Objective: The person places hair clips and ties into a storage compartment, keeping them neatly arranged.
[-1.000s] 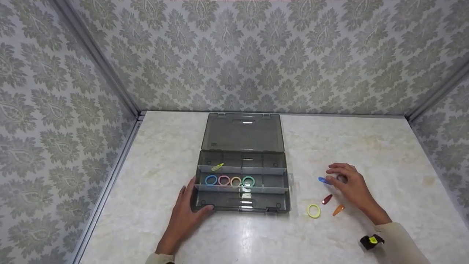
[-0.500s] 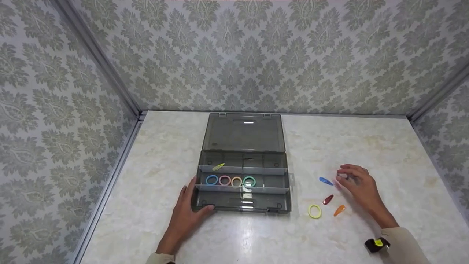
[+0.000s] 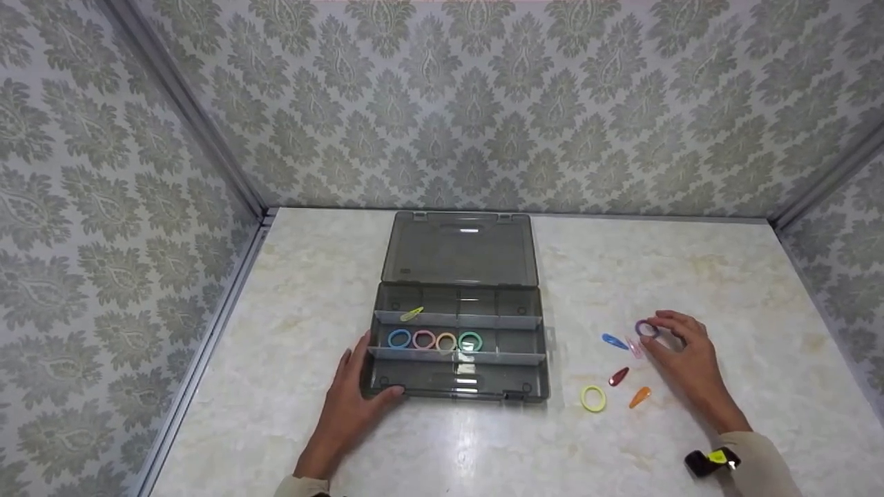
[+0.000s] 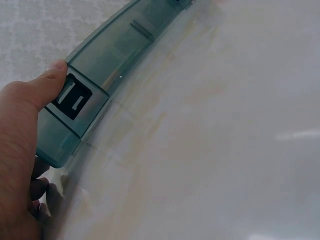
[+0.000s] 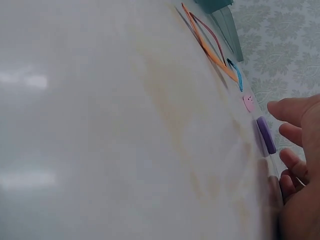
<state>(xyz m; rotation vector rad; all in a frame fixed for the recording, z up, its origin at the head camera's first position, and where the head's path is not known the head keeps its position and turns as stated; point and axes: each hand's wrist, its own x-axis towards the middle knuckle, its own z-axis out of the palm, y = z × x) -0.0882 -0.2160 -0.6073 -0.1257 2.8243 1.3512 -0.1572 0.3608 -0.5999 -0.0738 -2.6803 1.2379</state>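
My left hand [image 3: 356, 407] grips the near left corner of a smoky, see-through divided storage box [image 3: 428, 376]. Its thumb lies over the front rim, as the left wrist view also shows. Over on the right, my right hand [image 3: 690, 359] has thumb and fingertips at the edge of a purple hair tie [image 5: 266, 135], which lies on the table with a gap to the fingers in the right wrist view. Beside it are a pink snap clip [image 3: 634, 348] and a blue snap clip [image 3: 615, 342]. Nearer are dark red [image 3: 619, 376] and orange [image 3: 640, 397] clips.
The box lid [image 3: 459, 252] lies open toward the back. Several hair ties, including a blue one [image 3: 391, 339], stand in the middle compartment; a yellow clip [image 3: 412, 314] sits at the back divider. A yellow hair tie [image 3: 583, 399] lies right of the box.
My right hand has drawn back rightward from the blue clip, uncovering the pink clip, and its fingertips have come to the purple hair tie. The left hand stays at the box corner.
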